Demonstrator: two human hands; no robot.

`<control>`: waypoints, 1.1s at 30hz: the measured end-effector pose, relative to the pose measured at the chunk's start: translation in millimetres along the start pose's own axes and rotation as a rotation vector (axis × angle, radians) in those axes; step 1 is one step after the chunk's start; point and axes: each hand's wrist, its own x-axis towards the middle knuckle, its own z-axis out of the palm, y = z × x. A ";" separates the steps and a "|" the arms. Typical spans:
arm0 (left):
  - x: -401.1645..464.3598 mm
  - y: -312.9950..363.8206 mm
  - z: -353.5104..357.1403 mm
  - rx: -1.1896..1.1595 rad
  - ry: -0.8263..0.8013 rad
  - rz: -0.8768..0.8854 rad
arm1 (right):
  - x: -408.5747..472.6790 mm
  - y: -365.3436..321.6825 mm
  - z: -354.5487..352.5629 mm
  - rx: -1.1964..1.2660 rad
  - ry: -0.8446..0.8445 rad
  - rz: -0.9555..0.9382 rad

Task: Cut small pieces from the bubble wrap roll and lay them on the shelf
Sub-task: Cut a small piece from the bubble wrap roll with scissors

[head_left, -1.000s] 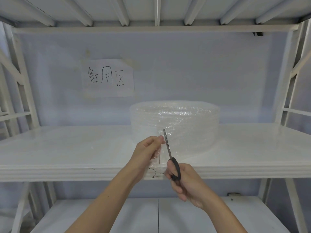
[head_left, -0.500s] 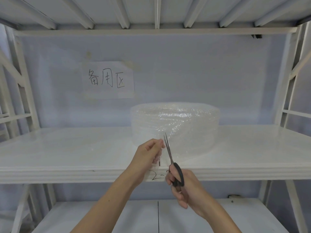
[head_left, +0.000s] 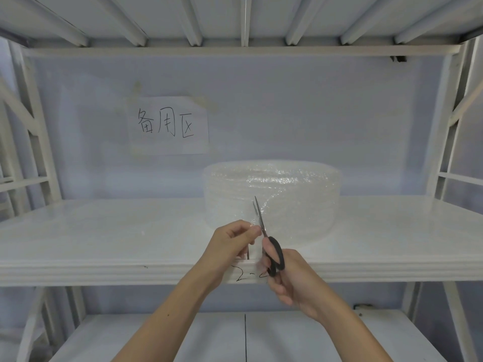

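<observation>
Two bare forearms, left hand [head_left: 230, 246] and right hand [head_left: 292, 278] ungloved, sleeveless

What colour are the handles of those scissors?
Black, on the scissors in the right hand; the blades are silvery metal. The head view shows it.

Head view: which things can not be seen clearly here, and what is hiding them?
- Marking on the shelf front edge, head view: partly covered by the right hand and the scissors handles.
- The loose bubble wrap edge at the left hand: transparent, pinched under the fingers, outline unclear.
- Back of the bubble wrap roll: hidden by the roll itself.
- Cut pieces on the shelf: none can be made out.
</observation>
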 end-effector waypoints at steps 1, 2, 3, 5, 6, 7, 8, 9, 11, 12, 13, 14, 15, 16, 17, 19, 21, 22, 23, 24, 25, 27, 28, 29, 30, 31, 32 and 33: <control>0.0 0.0 0.3 0.006 0.002 0.001 | 0.2 0.4 -0.5 -0.020 0.002 -0.009; 0.1 -0.1 0.4 0.011 0.003 0.002 | -0.2 0.2 -0.7 -0.032 0.002 -0.010; 0.0 -0.1 0.3 0.012 0.005 0.003 | -0.8 0.1 -1.4 -0.038 0.001 -0.008; -0.3 -0.1 0.3 0.004 0.009 0.003 | -1.6 0.0 -2.2 -0.044 0.002 0.002; -0.6 -0.1 0.2 0.000 0.011 0.003 | -2.1 -0.4 -2.3 -0.046 0.001 0.003; -0.5 -0.1 0.3 -0.001 0.011 0.004 | -2.0 0.0 -2.8 -0.044 0.000 -0.001; -0.7 -0.1 0.3 0.002 0.010 0.006 | -2.8 -1.1 -2.8 -0.040 -0.001 -0.001; -0.8 0.1 0.5 0.007 0.007 0.008 | -3.1 -2.0 -3.0 -0.036 -0.002 0.003; -1.1 0.1 0.7 0.018 0.001 0.009 | -3.5 -5.5 -2.9 -0.019 -0.011 0.010; -1.6 0.3 0.8 0.021 -0.001 0.008 | -3.7 -7.9 -2.2 -0.008 -0.015 0.012; -2.0 0.5 0.9 0.021 0.000 0.007 | -3.6 -9.7 -2.1 -0.004 -0.017 0.011; -2.3 0.6 0.9 0.021 0.001 0.007 | -3.1 -10.8 -1.8 -0.014 -0.014 0.011; -2.3 0.6 0.7 0.023 0.003 0.007 | -2.9 -11.8 -1.8 -0.035 -0.010 0.011; -2.4 1.1 0.6 0.025 0.004 0.009 | -3.2 -12.6 -1.4 -0.057 -0.003 0.010; -2.3 1.4 0.3 0.024 0.003 0.012 | -3.3 -12.6 -1.4 -0.073 0.001 0.007; -2.4 1.6 0.4 0.021 -0.008 0.020 | -3.5 -11.5 -1.4 -0.085 0.010 0.001; -2.8 1.7 0.6 0.023 -0.012 0.020 | -3.5 -9.7 -1.3 -0.080 0.017 0.002; -3.0 1.7 0.7 0.025 -0.014 0.020 | -3.5 -9.0 -1.0 -0.076 0.014 0.004; -3.1 1.7 0.6 0.028 -0.018 0.021 | -3.9 -8.8 -0.9 -0.069 0.009 0.007; -3.1 1.7 0.4 0.030 -0.021 0.021 | -4.1 -8.5 -0.7 -0.053 0.004 0.010; -3.2 1.3 -0.2 0.031 -0.023 0.020 | -4.8 -8.2 -0.3 -0.029 -0.001 0.014; -3.1 0.9 -1.5 0.025 -0.028 0.014 | -6.5 -6.6 1.0 0.026 -0.002 0.033; -3.3 1.2 -1.8 0.021 -0.034 0.009 | -7.1 -5.4 1.6 0.044 0.000 0.043; -3.3 1.8 -1.9 0.013 -0.042 0.000 | -7.7 -4.1 1.8 0.050 0.000 0.050; -3.0 2.4 -1.9 0.001 -0.049 -0.012 | -7.9 -2.4 1.8 0.050 0.000 0.057; -2.6 3.3 -1.8 -0.014 -0.051 -0.028 | -8.4 -1.3 1.2 0.047 0.000 0.065; -1.6 4.1 -1.6 -0.023 -0.046 -0.048 | -9.0 -0.8 0.6 0.046 0.000 0.071; -0.4 4.5 -1.2 -0.025 -0.036 -0.066 | -9.4 -0.7 0.0 0.046 -0.004 0.075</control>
